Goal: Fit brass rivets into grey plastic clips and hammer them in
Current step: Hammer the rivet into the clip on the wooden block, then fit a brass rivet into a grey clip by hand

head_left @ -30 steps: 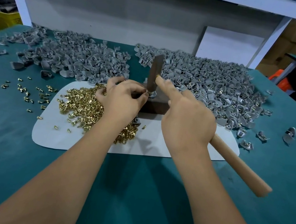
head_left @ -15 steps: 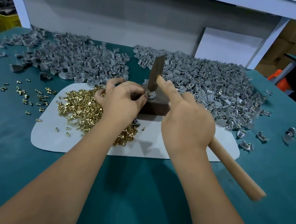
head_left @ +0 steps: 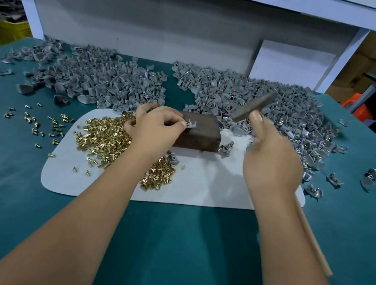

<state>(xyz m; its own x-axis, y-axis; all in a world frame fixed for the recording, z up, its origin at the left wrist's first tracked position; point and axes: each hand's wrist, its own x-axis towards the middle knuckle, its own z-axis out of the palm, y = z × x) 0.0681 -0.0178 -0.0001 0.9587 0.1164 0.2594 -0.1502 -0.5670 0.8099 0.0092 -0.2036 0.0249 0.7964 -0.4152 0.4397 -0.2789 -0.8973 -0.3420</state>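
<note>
My left hand (head_left: 157,129) pinches a small grey clip (head_left: 191,125) with a brass rivet standing up in it, held on top of the dark metal block (head_left: 201,134). My right hand (head_left: 273,162) grips the wooden handle of a hammer, index finger stretched along it. The hammer head (head_left: 253,109) is raised up and to the right of the block, above the right clip pile. A heap of brass rivets (head_left: 107,137) lies on the white mat (head_left: 211,189) under my left wrist.
Two big piles of grey clips (head_left: 98,80) (head_left: 261,99) fill the back of the teal table (head_left: 166,249). Loose rivets (head_left: 39,120) are scattered at the left, and a few stray clips (head_left: 333,180) lie at the right. A white panel stands behind.
The hammer head has lifted off the clip on the block and swung up to the right. My left hand still holds the clip on the block.
</note>
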